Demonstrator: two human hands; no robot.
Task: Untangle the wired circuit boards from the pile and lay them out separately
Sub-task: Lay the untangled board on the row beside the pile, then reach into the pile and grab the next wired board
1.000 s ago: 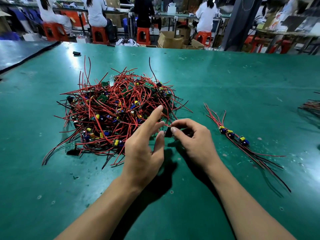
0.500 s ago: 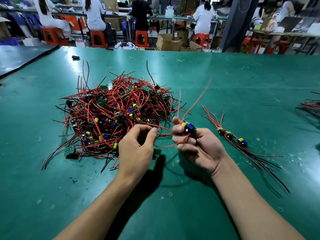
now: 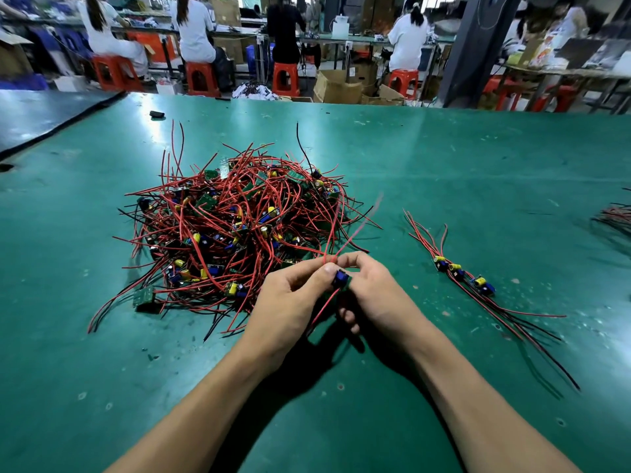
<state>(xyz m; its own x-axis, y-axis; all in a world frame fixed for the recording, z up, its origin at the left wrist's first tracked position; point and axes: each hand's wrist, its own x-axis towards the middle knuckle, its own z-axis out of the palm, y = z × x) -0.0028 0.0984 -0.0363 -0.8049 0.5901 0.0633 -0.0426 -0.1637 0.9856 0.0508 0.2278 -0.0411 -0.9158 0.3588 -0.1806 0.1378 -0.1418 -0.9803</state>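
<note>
A big tangled pile (image 3: 239, 230) of small circuit boards with red and black wires lies on the green table (image 3: 478, 186), left of centre. Just in front of its near right edge, both hands hold one wired circuit board (image 3: 341, 278) with a blue part. My left hand (image 3: 290, 302) pinches it from the left. My right hand (image 3: 379, 295) grips it from the right. Its red wires stick up between the fingertips and another red wire hangs below. To the right, three separated boards (image 3: 464, 274) lie in a row with their wires trailing towards me.
A small black object (image 3: 157, 114) lies near the table's far left edge. Another bundle of wires (image 3: 614, 220) shows at the right border. A darker table (image 3: 34, 114) adjoins on the left. Beyond the far edge, people sit on red stools among cardboard boxes.
My right hand pulled one board out of the pile's edge and lifted it. My left hand then came over to it, and now both hands hold it together.
</note>
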